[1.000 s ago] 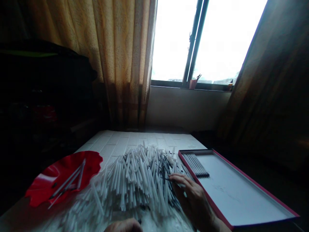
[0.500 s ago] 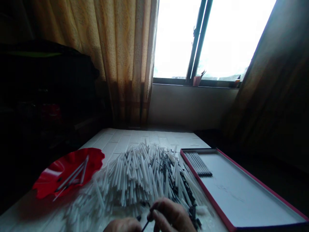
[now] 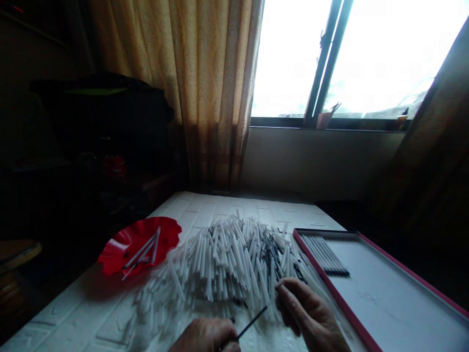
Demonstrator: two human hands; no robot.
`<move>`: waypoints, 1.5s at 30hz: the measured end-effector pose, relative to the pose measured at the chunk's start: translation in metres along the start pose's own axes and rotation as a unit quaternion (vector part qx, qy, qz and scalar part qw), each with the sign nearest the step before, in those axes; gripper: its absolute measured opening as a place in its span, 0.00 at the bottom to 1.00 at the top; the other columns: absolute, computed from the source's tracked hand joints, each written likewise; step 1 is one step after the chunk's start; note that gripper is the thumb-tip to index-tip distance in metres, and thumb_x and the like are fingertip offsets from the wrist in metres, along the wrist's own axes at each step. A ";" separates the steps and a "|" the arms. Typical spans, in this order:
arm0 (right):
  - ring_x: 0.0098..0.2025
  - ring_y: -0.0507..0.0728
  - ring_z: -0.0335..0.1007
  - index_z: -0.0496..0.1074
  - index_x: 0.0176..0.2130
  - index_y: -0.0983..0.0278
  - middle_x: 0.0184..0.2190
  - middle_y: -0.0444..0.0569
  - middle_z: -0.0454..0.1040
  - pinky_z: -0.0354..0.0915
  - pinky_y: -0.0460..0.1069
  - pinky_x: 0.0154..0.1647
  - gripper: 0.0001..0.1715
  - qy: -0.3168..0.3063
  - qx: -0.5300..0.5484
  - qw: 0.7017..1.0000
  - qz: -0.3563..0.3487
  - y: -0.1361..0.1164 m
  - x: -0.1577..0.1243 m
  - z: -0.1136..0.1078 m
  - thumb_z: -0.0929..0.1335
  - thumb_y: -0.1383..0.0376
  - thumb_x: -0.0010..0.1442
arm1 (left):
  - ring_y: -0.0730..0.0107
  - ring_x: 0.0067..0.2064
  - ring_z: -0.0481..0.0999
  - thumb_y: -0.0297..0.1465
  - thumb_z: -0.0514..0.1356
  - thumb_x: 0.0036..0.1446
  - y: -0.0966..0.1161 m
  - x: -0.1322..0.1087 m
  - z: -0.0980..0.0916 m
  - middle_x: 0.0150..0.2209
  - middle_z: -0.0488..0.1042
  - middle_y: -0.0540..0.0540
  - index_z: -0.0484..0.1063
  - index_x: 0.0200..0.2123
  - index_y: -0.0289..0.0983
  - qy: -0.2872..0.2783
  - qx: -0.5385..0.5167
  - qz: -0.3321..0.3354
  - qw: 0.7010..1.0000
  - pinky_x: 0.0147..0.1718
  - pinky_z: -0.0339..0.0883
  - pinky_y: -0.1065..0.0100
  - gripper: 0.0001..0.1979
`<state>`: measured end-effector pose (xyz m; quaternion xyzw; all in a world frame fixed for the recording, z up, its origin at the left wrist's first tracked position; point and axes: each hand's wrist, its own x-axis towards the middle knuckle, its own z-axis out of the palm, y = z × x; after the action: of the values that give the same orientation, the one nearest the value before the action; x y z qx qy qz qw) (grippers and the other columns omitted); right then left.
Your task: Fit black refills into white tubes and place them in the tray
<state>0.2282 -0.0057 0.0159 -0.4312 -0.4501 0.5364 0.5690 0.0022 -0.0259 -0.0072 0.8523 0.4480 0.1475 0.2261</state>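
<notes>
My left hand (image 3: 208, 335) is closed around a thin dark rod (image 3: 252, 322), which slants up to the right out of its fingers. Apart from the rod's tip, my right hand (image 3: 306, 310) has its thumb and fingertips pinched together; whatever may be between them is too small to make out. Beyond both hands lies a big heap of whitish translucent tubes (image 3: 220, 264), with black slender pieces (image 3: 271, 249) mixed in on its right side. A few small black bits (image 3: 240, 303) lie at the near edge of the heap.
A red wavy-edged dish (image 3: 113, 247) with several thin sticks stands left of the heap. To the right, a shallow red-rimmed tray (image 3: 399, 293) holds a row of dark-ended tubes (image 3: 324, 254). The white brick-patterned table (image 3: 73, 313) runs toward a curtained window.
My right hand has moved up and right, away from the rod's tip, so more of the rod shows. The whole view has shifted, with the scene now further right.
</notes>
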 end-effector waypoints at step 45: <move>0.19 0.50 0.64 0.74 0.34 0.61 0.21 0.44 0.74 0.60 0.43 0.17 0.20 0.042 0.042 0.994 -0.096 -0.029 -0.005 -0.023 0.77 0.49 0.51 | 0.75 0.23 0.66 0.53 0.43 0.67 0.010 -0.004 0.007 0.22 0.62 0.55 0.70 0.43 0.40 0.146 -0.220 0.001 0.964 0.23 0.62 0.77 0.26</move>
<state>0.2570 -0.0122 0.0388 -0.3844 -0.4418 0.4791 0.6538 0.0102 -0.0357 -0.0079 0.7511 0.4318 0.3657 0.3402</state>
